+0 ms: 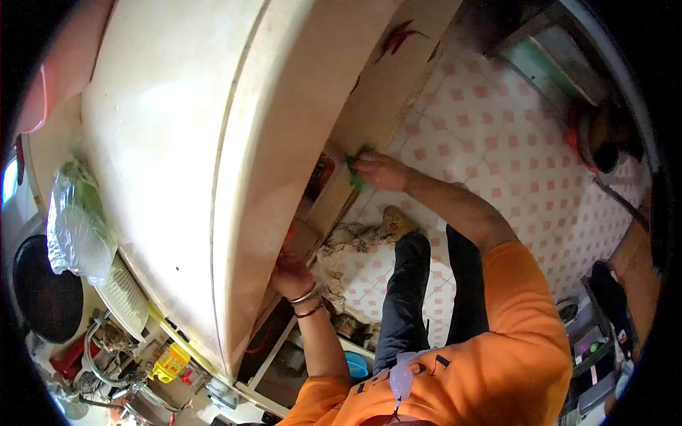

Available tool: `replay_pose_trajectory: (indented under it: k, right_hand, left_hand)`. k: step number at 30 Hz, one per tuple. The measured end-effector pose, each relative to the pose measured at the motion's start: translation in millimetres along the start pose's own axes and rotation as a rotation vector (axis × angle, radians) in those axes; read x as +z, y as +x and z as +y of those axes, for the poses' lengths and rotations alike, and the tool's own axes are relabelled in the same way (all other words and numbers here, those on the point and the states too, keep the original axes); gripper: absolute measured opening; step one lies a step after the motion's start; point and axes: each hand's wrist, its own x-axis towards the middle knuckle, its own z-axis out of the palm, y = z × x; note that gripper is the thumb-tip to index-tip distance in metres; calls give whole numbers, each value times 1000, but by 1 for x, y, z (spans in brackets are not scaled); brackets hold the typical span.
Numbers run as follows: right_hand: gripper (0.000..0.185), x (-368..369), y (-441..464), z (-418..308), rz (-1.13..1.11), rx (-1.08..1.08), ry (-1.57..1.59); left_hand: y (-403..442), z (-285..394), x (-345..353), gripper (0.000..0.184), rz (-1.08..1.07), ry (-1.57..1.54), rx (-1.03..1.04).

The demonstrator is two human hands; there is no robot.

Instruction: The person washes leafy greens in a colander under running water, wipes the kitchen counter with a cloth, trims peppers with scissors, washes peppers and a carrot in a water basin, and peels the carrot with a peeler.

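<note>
My right hand [380,172] is closed on a small, crumpled green cloth [356,174], whose exact kind is blurred. It presses against the pale wooden cabinet front [376,121], beside an opening where a reddish item [321,174] shows. Further down, my left hand [291,275], with bracelets at the wrist, reaches in under the overhanging edge of the white countertop [163,177]. Its fingers are mostly hidden by shadow and the edge. Something red [290,234] shows just beyond them, and I cannot tell whether they touch it.
Below the left forearm is a dark open cabinet with a blue bowl [356,365]. A bundled rag-like heap [341,263] lies on the tiled floor [490,149] by my foot. On the counter side are a plastic-wrapped green vegetable [78,220], a black pan [46,287] and a yellow package [170,362].
</note>
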Motion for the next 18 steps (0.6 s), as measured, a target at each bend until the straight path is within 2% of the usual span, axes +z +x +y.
replay_pose_trajectory:
  k: [2,3,4,5,6,8,9,10,11,12,13,14,16,17,18]
  right_hand:
    - [39,15,-4,-23,-119,48,-704]
    - [39,27,-7,-31,-125,49,-708]
    - [40,41,-12,-34,-172,52,-1223]
    - [41,57,-17,-42,-215,48,-1739]
    - [41,71,-25,-52,-220,43,-1745]
    - [43,105,-41,-79,300,491,-642]
    - [43,108,-50,-67,292,497,-648]
    - [41,105,-61,-47,527,514,-198]
    - [40,113,-69,-43,746,513,263]
    - [40,119,-80,-41,743,525,255]
    - [39,131,-87,-51,701,456,417]
    - [39,140,-90,-60,654,381,578]
    - [37,158,-92,-70,578,375,561]
    - [36,165,-90,-74,506,365,555]
    - [36,169,-88,-72,498,374,547]
  left_hand:
    - [-8,16,15,31,-14,-9,4]
    - [-12,21,21,31,-30,-27,5]
    - [-14,24,20,31,-26,-34,9]
    - [-12,26,16,31,-79,-275,-27]
    - [-11,28,12,32,-133,-515,-63]
    - [-9,23,-3,33,-122,-504,-22]
    - [-9,20,-12,33,-113,-490,12]
    - [-12,18,-12,33,-103,-499,16]
    - [-17,17,-10,34,-187,-614,-7]
    - [-21,16,-9,35,-274,-728,-29]
    - [-26,16,-6,36,-423,-684,-33]
    - [-26,17,-8,36,-420,-693,-24]
    - [-29,21,-8,38,-189,1118,487]
    - [-32,21,-3,38,-175,1111,490]
    - [-36,19,2,39,-173,270,108]
